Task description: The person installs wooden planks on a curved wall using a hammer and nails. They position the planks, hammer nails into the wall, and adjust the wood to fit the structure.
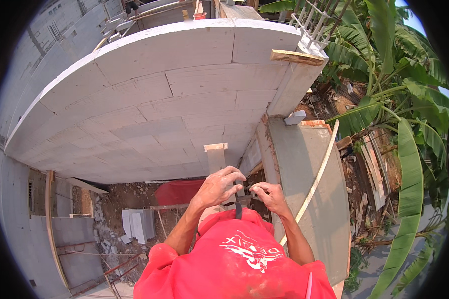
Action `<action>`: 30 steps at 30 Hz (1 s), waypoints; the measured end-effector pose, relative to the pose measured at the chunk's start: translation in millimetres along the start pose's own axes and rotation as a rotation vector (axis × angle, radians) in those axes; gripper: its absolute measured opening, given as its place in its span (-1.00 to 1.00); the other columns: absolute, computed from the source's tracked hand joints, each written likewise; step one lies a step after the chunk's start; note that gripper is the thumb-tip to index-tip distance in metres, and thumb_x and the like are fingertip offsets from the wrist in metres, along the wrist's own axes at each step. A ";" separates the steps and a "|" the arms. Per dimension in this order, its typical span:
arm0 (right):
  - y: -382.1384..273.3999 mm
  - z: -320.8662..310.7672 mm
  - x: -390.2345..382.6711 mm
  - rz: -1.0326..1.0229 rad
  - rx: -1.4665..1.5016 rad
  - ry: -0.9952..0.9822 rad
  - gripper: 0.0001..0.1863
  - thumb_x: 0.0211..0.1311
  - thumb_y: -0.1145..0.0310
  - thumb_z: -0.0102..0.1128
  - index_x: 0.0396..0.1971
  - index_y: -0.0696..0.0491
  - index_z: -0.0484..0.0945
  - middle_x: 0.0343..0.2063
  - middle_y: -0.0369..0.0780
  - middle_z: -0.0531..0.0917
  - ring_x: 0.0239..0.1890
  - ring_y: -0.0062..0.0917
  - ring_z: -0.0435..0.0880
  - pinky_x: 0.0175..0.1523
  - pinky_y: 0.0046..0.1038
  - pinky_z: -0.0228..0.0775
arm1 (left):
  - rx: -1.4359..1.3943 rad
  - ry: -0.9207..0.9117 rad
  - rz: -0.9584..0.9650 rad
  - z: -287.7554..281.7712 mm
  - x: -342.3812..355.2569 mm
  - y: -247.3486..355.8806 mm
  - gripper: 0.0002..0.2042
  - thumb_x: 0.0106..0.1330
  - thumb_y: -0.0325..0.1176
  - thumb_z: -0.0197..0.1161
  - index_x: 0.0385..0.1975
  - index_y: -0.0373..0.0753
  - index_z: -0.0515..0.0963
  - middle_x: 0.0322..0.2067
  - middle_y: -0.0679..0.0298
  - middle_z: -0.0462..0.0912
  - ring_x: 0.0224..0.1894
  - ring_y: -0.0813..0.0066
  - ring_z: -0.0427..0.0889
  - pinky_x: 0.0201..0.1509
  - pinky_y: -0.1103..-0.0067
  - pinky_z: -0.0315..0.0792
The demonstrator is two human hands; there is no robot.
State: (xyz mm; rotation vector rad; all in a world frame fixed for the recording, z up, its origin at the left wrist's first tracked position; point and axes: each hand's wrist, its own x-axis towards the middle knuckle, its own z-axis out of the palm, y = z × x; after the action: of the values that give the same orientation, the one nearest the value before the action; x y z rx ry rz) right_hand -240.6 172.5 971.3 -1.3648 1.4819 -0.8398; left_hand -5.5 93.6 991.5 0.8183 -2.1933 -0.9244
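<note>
In front of my chest, my left hand [219, 187] has its fingers bent inward in a pinch. My right hand [269, 196] faces it, thumb and fingertips pressed together. Between the two sets of fingertips shows a small dark thing [246, 190], too small to name. Just below the hands, a black strap [238, 211] lies against my red shirt [234, 249]. Whether the strap joins the small dark thing, I cannot tell. Beyond the hands stands a wooden post [216, 155] with a pale top.
A tall wall of light grey blocks [149, 94] curves across the front. On the right lies a grey concrete slab [307, 169] with a long wooden strip [318, 179] across it. Banana plants [409, 164] grow beyond. Stacked blocks [138, 224] and red scaffolding [119, 269] are far below left.
</note>
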 end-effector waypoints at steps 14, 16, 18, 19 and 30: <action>3.6 2.0 -11.5 -0.115 0.036 0.104 -0.79 0.23 0.42 0.38 -0.20 0.22 0.76 -0.38 -0.14 0.80 -0.37 -0.52 0.77 -0.22 -0.50 0.58 | -0.245 -0.333 -0.119 6.1 12.7 -13.9 -0.79 0.34 -0.25 0.38 -0.23 -0.27 0.70 -0.47 0.14 0.70 -0.43 0.33 0.67 -0.31 0.41 0.50; 5.9 8.8 -13.1 -0.354 -0.201 0.257 -0.85 0.19 0.45 0.41 -0.30 0.19 0.74 -0.48 -0.16 0.76 -0.49 -0.46 0.74 -0.36 -0.48 0.54 | -0.263 -0.329 -0.158 10.9 11.2 -14.6 -0.79 0.36 -0.25 0.36 -0.23 -0.28 0.70 -0.47 0.17 0.70 -0.43 0.41 0.64 -0.32 0.43 0.49; 8.6 15.1 -13.2 -0.503 -0.419 0.405 -0.91 0.14 0.47 0.43 -0.38 0.14 0.70 -0.56 -0.19 0.71 -0.58 -0.41 0.70 -0.47 -0.45 0.48 | -0.254 -0.316 -0.232 16.3 8.9 -14.9 -0.79 0.39 -0.25 0.34 -0.22 -0.29 0.71 -0.47 0.22 0.70 -0.44 0.49 0.60 -0.35 0.45 0.47; 10.0 17.5 -12.5 -0.540 -0.508 0.458 -0.91 0.12 0.48 0.44 -0.43 0.11 0.67 -0.60 -0.21 0.69 -0.61 -0.40 0.67 -0.51 -0.44 0.44 | -0.330 -0.315 -0.279 18.7 7.9 -14.8 -0.77 0.42 -0.24 0.30 -0.17 -0.30 0.70 -0.42 0.25 0.71 -0.43 0.52 0.58 -0.34 0.48 0.47; 15.5 20.9 -7.8 -0.616 -0.427 0.409 -0.85 0.19 0.38 0.42 -0.45 0.06 0.60 -0.64 -0.19 0.64 -0.63 -0.35 0.66 -0.55 -0.34 0.42 | -1.034 0.071 -0.690 34.6 8.0 -26.0 -0.59 0.60 -0.09 0.07 0.10 -0.33 0.60 -0.12 0.27 0.72 -0.24 0.62 0.64 -0.13 0.63 0.54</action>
State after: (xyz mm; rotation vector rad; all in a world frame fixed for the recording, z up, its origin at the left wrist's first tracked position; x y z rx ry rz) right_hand -226.9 184.5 951.2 -2.1270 1.6257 -1.2952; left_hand -27.7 86.6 954.2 1.0070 -1.0391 -2.0421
